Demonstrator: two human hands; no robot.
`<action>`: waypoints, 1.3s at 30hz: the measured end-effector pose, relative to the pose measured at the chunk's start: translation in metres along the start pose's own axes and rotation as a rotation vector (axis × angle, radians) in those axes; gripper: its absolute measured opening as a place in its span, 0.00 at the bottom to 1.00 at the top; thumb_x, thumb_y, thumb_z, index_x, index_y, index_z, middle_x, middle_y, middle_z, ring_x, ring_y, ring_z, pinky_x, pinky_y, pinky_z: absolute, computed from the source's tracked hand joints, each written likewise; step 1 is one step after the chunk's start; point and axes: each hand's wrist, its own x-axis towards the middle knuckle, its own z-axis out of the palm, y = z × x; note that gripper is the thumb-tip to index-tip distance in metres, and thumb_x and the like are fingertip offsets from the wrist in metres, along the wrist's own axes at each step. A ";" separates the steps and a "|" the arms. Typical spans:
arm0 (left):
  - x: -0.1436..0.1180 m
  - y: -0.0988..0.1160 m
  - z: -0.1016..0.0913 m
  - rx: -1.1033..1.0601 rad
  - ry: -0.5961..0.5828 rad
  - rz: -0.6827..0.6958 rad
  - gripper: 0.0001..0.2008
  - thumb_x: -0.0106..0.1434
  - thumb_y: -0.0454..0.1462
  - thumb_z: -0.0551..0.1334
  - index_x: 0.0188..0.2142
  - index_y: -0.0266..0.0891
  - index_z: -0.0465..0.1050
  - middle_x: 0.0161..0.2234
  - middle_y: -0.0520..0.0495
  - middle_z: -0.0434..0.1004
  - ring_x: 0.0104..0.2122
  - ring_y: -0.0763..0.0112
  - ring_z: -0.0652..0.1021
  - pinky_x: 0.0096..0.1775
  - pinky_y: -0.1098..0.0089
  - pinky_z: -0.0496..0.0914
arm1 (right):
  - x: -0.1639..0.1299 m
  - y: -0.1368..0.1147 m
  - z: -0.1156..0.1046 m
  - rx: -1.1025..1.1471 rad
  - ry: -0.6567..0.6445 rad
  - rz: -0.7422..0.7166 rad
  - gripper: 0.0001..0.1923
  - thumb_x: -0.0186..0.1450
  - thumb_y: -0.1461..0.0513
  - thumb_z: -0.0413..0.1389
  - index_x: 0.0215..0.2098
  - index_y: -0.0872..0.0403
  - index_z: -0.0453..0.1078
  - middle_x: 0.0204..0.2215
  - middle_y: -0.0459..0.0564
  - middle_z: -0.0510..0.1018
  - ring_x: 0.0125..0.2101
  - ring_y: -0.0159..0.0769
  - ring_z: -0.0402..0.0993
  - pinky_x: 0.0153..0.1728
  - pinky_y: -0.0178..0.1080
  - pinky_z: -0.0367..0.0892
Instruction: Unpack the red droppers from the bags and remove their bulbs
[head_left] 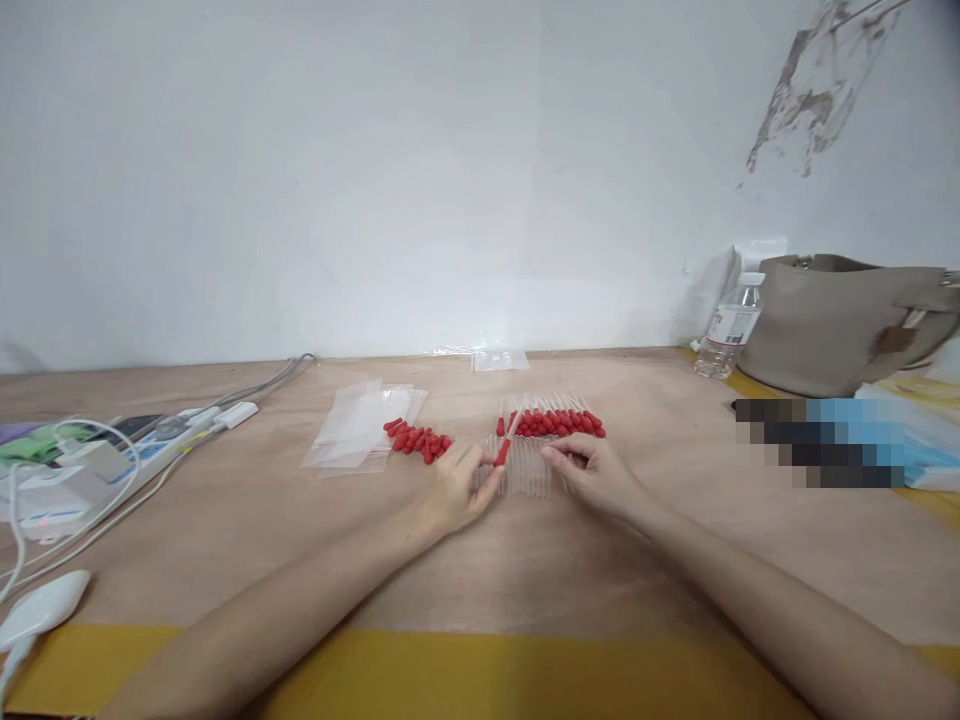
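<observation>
My left hand is pinched around a clear dropper with a red rubber bulb, gripping it at the bulb end so the thin tube slants up and away from me, over the row of finished droppers lying side by side near the middle of the wooden table. My right hand rests just beside it, its fingers curled low on a row of bare clear tubes that lie between my two hands; I cannot tell whether it grips one of them or only touches them. To the left of my left hand sits a small heap of loose red bulbs, and just beyond that lie a few flat clear plastic bags. Another small bag lies at the back edge against the white wall. Far to the left are a power strip with white cables and chargers. On the right, well apart from my hands, a water bottle stands next to a beige handbag.
</observation>
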 end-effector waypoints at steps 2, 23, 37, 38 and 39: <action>-0.007 0.010 0.004 0.010 -0.049 0.104 0.05 0.60 0.36 0.54 0.30 0.37 0.64 0.26 0.48 0.68 0.29 0.71 0.69 0.32 0.70 0.65 | -0.005 -0.012 0.014 0.062 -0.082 -0.006 0.19 0.60 0.49 0.48 0.31 0.55 0.71 0.24 0.47 0.73 0.24 0.32 0.64 0.24 0.35 0.59; -0.007 0.008 -0.022 0.441 -0.177 0.600 0.08 0.63 0.30 0.50 0.35 0.34 0.67 0.24 0.48 0.69 0.26 0.72 0.69 0.34 0.68 0.65 | -0.024 -0.025 0.024 -0.448 -0.295 -0.374 0.15 0.66 0.62 0.40 0.27 0.54 0.64 0.23 0.45 0.71 0.28 0.31 0.61 0.35 0.38 0.46; -0.015 0.021 -0.024 0.141 -0.277 0.264 0.12 0.64 0.35 0.49 0.30 0.35 0.69 0.23 0.50 0.65 0.23 0.75 0.66 0.27 0.73 0.63 | -0.021 -0.015 0.019 -0.834 -0.081 -0.822 0.13 0.66 0.64 0.42 0.30 0.54 0.65 0.22 0.46 0.70 0.29 0.32 0.58 0.38 0.41 0.45; -0.014 0.020 -0.024 0.127 -0.275 0.261 0.12 0.65 0.35 0.50 0.30 0.36 0.69 0.23 0.50 0.66 0.23 0.75 0.66 0.27 0.73 0.62 | -0.021 -0.015 0.019 -0.829 -0.080 -0.816 0.12 0.66 0.64 0.42 0.31 0.54 0.66 0.22 0.46 0.70 0.29 0.32 0.58 0.39 0.41 0.45; -0.013 0.019 -0.024 0.129 -0.267 0.267 0.12 0.65 0.35 0.50 0.30 0.36 0.69 0.23 0.50 0.66 0.23 0.75 0.66 0.27 0.73 0.62 | -0.021 -0.016 0.019 -0.814 -0.086 -0.798 0.12 0.66 0.64 0.42 0.31 0.54 0.66 0.22 0.46 0.70 0.29 0.32 0.58 0.39 0.41 0.45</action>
